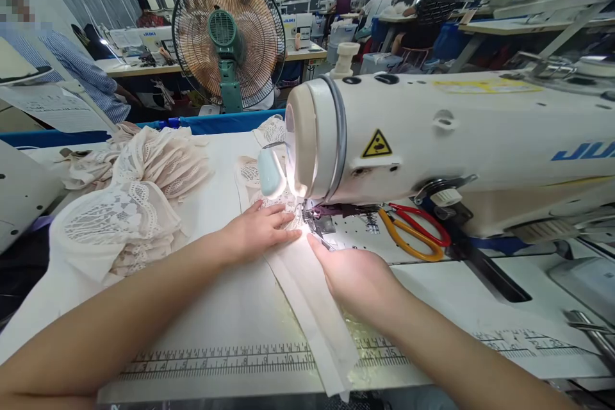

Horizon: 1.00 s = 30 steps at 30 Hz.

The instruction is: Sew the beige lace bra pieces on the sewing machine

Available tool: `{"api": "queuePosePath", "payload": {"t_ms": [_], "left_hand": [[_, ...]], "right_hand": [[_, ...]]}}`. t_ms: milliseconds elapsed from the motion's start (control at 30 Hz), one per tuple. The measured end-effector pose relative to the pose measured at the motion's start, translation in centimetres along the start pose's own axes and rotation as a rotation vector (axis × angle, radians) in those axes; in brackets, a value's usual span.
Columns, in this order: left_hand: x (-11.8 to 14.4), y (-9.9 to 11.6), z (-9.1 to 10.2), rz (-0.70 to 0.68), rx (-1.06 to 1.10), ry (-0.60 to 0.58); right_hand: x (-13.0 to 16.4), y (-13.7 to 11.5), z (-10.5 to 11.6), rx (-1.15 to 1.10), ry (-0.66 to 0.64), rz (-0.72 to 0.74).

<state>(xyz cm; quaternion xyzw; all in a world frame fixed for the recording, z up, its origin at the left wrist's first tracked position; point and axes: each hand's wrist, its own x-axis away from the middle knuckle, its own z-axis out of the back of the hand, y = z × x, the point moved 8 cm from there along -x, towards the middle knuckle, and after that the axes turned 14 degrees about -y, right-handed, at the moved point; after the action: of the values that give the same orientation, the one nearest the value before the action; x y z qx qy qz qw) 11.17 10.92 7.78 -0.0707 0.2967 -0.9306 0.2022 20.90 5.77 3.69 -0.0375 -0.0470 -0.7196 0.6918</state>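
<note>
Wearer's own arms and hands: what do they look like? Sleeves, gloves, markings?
Left hand and right hand: ungloved. Left forearm and right forearm: bare as far as visible, no sleeves, watch or bracelet. No markings or rings seen; right hand partly hidden.

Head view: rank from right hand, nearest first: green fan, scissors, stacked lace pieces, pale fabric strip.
1. Pale fabric strip, at right hand
2. Scissors, ahead and right
3. Stacked lace pieces, left on table
4. Green fan, beyond table
</note>
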Motion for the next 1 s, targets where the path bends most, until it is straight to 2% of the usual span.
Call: {"api": "queuePosePath", "payload": {"t_ms": [100, 200, 267, 367, 467, 567, 700, 867, 1000], "left_hand": [[-0.3, -0.8, 0.3, -0.062, -0.01, 0.012], [-0.5, -1.0, 0.9, -0.103, -0.006, 0.039], [-0.3, -0.9, 1.4, -0.053, 0.044, 0.077], [0.5, 0.1, 1.9, 0.129, 0.124, 0.124], [1.2, 1.9, 1.5, 0.265, 0.15, 0.137], [1.0, 3.2, 1.2, 0.302, 0.171, 0.16], [-0.2, 3.1, 1.3, 0.285, 0.165, 0.167], [-1.1, 2.6, 1.8, 0.291, 0.152, 0.072], [-1.0, 3.4, 1.6, 0.273, 0.111, 0.072]], "right_hand": [[0.5, 0.1, -0.2, 0.052, 0.014, 0.008], [0.9, 0.2, -0.1, 0.053, 0.135, 0.069], [1.0, 0.1, -0.2, 0.057, 0.213, 0.115], [1.1, 0.1, -0.4, 0.077, 0.265, 0.155], [1.1, 0.2, -0.5, 0.067, 0.269, 0.163], [1.2, 0.3, -0.5, 0.058, 0.272, 0.163], [1.0, 0.5, -0.7, 0.036, 0.278, 0.173], [1.2, 0.3, -0.2, -0.004, 0.262, 0.188], [1.5, 0.2, 0.1, -0.042, 0.248, 0.201]]}}
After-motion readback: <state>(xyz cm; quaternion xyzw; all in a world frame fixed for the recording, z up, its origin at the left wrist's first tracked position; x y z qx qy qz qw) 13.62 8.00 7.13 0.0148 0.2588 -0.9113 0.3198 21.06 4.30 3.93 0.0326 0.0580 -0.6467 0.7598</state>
